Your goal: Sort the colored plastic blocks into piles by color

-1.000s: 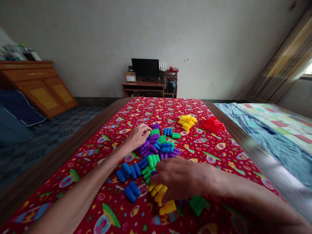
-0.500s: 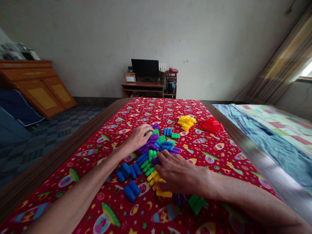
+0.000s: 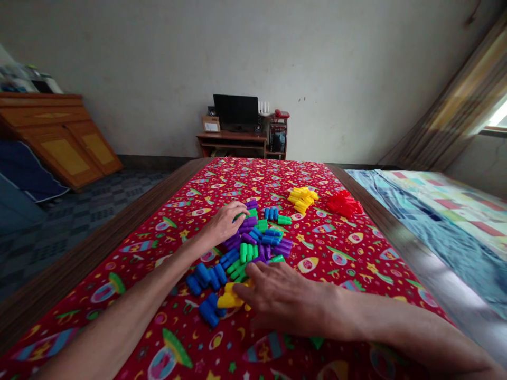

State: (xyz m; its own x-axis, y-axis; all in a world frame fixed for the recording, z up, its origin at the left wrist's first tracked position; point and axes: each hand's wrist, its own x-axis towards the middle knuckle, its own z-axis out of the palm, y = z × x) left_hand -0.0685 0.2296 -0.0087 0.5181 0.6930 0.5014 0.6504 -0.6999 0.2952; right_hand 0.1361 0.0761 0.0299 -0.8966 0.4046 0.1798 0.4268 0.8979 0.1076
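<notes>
1. Left hand [image 3: 227, 224] was half-curled at a green block [image 3: 252, 213]; I couldn't tell if it gripped.
2. Right hand [image 3: 283, 295] arched over yellow blocks [image 3: 228, 300], toward the surface's [image 3: 273, 177] near edge; grip hidden from me.
3. Risk: pinching too wide could've dragged in the adjoining blue block [image 3: 207, 313]; a low sweep could've scattered the mixed pile [image 3: 271, 240].
4. Box label [image 3: 212, 127] unreadable; no brands legible.

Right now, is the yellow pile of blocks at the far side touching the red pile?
Apart. The head view shows a strip of patterned cloth between the yellow pile and the red pile.
</notes>
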